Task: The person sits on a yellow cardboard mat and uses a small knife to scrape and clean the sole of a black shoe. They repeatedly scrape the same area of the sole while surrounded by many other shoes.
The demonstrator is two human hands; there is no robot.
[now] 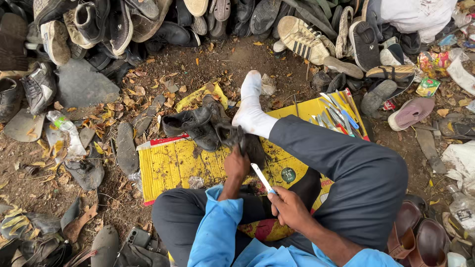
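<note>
Left hand (236, 164) is clamping a black shoe (243, 142), fingers wrapped tight round its near end, holding it just above the yellow mat (173, 163). The shoe is pressing against the white-socked foot (251, 110) of the outstretched right leg.

Right hand (289, 207) is closing on a white-handled tool (262, 178), fist shut round the lower end, the handle angling up-left toward the shoe. Tip is hiding behind the left hand; can't tell if it's touching the shoe.

Both forearms are coming out of blue sleeves (217, 227). The person is sitting on the mat, left leg folding in, dark trousers.

A second black shoe (190, 126) is lying on the mat's far edge, just left of the held one. A row of tools (334, 113) is lying on the mat's far right corner. Brown sandals (420, 235) are sitting near the right knee. A heap of worn shoes (198, 20) is lining the top of the view, and dry leaves are littering the dirt around it.
</note>
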